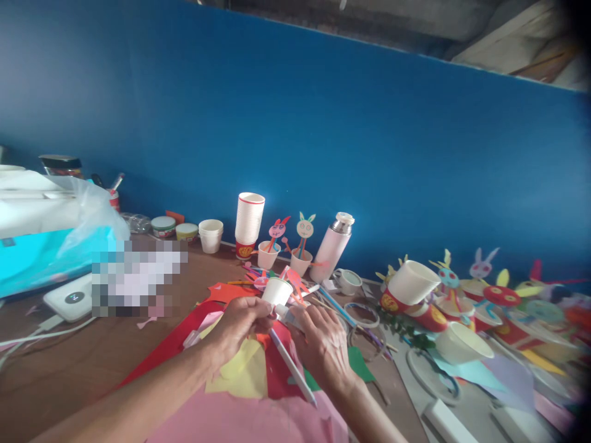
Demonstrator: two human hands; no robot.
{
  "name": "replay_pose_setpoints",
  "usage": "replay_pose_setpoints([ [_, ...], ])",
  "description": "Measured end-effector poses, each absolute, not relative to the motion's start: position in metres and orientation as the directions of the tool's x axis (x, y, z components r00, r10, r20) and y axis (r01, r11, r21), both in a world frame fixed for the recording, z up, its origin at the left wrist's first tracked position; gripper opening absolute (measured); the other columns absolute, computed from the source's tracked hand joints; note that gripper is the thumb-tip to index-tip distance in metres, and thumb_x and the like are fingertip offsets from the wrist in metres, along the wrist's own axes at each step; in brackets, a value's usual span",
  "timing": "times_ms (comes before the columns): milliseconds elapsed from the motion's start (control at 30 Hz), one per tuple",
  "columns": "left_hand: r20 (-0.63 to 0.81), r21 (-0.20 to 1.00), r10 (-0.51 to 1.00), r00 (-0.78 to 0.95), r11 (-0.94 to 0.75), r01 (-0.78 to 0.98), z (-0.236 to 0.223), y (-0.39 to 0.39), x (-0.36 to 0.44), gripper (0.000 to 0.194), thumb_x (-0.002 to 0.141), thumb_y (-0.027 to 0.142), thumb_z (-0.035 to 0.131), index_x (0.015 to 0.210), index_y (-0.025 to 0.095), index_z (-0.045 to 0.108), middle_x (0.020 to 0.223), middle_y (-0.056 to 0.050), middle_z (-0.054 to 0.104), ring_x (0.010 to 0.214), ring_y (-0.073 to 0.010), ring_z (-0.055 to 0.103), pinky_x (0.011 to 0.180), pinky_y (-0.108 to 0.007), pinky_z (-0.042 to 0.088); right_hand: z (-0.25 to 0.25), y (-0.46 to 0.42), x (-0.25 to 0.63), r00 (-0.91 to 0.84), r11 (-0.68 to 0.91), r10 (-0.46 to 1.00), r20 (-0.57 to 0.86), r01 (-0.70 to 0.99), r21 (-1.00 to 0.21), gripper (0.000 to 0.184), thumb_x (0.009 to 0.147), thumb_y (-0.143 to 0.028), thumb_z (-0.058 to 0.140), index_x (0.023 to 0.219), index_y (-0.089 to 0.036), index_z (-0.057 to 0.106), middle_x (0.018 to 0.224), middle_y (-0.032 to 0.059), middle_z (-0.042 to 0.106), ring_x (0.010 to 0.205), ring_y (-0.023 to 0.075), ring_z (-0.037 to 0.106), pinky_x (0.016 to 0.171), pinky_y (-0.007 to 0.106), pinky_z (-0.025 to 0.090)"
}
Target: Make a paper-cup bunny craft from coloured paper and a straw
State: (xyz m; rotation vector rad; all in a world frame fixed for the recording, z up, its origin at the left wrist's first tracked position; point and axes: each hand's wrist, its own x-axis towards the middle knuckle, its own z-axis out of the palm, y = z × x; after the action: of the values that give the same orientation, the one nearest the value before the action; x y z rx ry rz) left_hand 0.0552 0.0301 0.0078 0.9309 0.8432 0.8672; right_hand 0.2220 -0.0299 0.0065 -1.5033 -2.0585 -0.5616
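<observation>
My left hand (247,320) is closed in a pinch beside a small white paper cup (277,290). What lies between its fingertips is too small to name. My right hand (324,341) is wrapped around a small white tube (287,315), whose tip points at the left fingertips. Beneath the hands a pale pencil-like stick (290,366) slants across sheets of coloured paper: yellow paper (244,369), red paper (152,351) and pink paper (240,418). Behind the cup in front of me stand two cups with paper rabbit faces, one pink rabbit (277,230) and one cream rabbit (305,229).
A stack of paper cups (250,221) and a pink thermos (331,249) stand near the blue wall (295,123). Several rabbit-cup figures crowd the right, with a tape roll (434,375). At left are a power bank (71,298) with cables and a blue bag (50,258).
</observation>
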Motion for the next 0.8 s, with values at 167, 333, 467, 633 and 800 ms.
replay_pose_setpoints([
  [167, -0.244, 0.869, 0.866, 0.437, 0.395, -0.298, 0.0033, 0.0329, 0.0546, 0.013, 0.065, 0.021, 0.066, 0.067, 0.008, 0.064, 0.062, -0.005, 0.063, 0.052, -0.0097, 0.055, 0.056, -0.022, 0.047, 0.0083, -0.0301, 0.2201, -0.240, 0.263, 0.717, 0.654, 0.963, 0.066, 0.018, 0.085, -0.025, 0.047, 0.099, -0.024, 0.059, 0.078, 0.0032, 0.057, 0.075, 0.0192, 0.052, 0.071, 0.031, 0.032],
  [333, -0.302, 0.829, 0.847, 0.438, 0.460, -0.318, 0.0034, 0.0329, 0.0550, 0.009, 0.064, 0.017, 0.066, 0.067, 0.008, 0.064, 0.061, -0.005, 0.063, 0.051, -0.0087, 0.055, 0.054, -0.020, 0.048, 0.0097, -0.0311, 0.2211, -0.226, 0.264, 0.726, 0.649, 0.964, 0.039, 0.017, 0.084, -0.025, 0.049, 0.098, -0.024, 0.060, 0.076, 0.0036, 0.055, 0.072, 0.0191, 0.049, 0.071, 0.032, 0.030],
  [467, -0.312, 0.819, 0.838, 0.448, 0.476, -0.320, 0.0064, 0.0313, 0.0549, 0.009, 0.064, 0.016, 0.066, 0.067, 0.008, 0.064, 0.061, -0.005, 0.063, 0.050, -0.0082, 0.055, 0.055, -0.020, 0.049, 0.0116, -0.0325, 0.2219, -0.231, 0.303, 0.742, 0.629, 0.953, -0.007, 0.021, 0.085, -0.028, 0.047, 0.102, -0.023, 0.058, 0.080, 0.0045, 0.056, 0.075, 0.0192, 0.049, 0.073, 0.032, 0.029],
  [633, -0.301, 0.819, 0.829, 0.471, 0.478, -0.317, 0.0060, 0.0317, 0.0544, 0.010, 0.064, 0.016, 0.067, 0.068, 0.008, 0.065, 0.064, -0.005, 0.064, 0.051, -0.0079, 0.056, 0.054, -0.019, 0.048, 0.0139, -0.0334, 0.2213, -0.226, 0.311, 0.743, 0.631, 0.950, -0.026, 0.023, 0.087, -0.024, 0.045, 0.107, -0.026, 0.057, 0.083, 0.0036, 0.057, 0.076, 0.0181, 0.049, 0.073, 0.032, 0.028],
  [800, -0.289, 0.831, 0.833, 0.472, 0.463, -0.308, 0.0061, 0.0305, 0.0544, 0.010, 0.065, 0.017, 0.066, 0.068, 0.008, 0.065, 0.063, -0.005, 0.064, 0.053, -0.0083, 0.056, 0.055, -0.019, 0.048, 0.0112, -0.0327, 0.2211, -0.207, 0.311, 0.733, 0.648, 0.949, -0.049, 0.022, 0.086, -0.026, 0.049, 0.107, -0.023, 0.056, 0.090, 0.0045, 0.058, 0.081, 0.0193, 0.049, 0.076, 0.033, 0.029],
])
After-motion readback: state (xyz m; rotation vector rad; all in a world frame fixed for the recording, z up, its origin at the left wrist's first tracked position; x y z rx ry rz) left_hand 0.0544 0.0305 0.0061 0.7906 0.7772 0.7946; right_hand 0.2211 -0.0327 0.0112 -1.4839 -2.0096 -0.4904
